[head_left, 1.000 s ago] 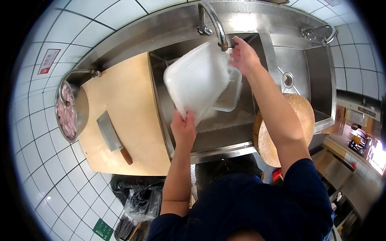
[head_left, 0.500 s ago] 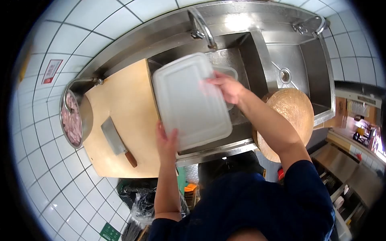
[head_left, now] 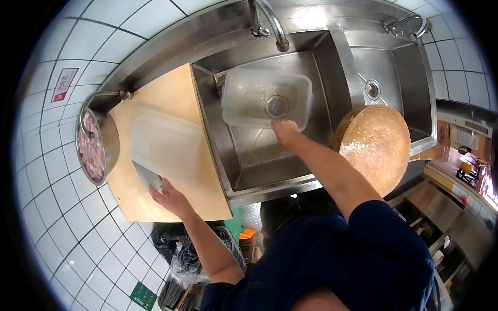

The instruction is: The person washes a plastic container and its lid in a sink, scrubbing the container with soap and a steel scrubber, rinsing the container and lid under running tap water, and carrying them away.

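Observation:
On the wooden board to the left lies a translucent white lid (head_left: 165, 140), partly covering the cleaver (head_left: 147, 176), whose handle is hidden. My left hand (head_left: 168, 197) is at the lid's lower edge beside the cleaver, fingers apart; whether it touches either is unclear. In the middle sink basin stands a translucent rectangular container (head_left: 249, 98), and the round drain shows through its bottom. My right hand (head_left: 285, 130) grips the container's near rim, fingers closed on it.
A metal bowl of raw meat (head_left: 92, 150) sits left of the board (head_left: 207, 197). A round wooden block (head_left: 376, 147) stands at the right, over the sink divider. One faucet (head_left: 275, 26) arches over the middle basin, another (head_left: 410, 28) is by the right basin.
The lid has moved from over the sink to the board, onto the cleaver. My left hand has moved left with it. My right hand has left the lid and taken hold of the container's rim.

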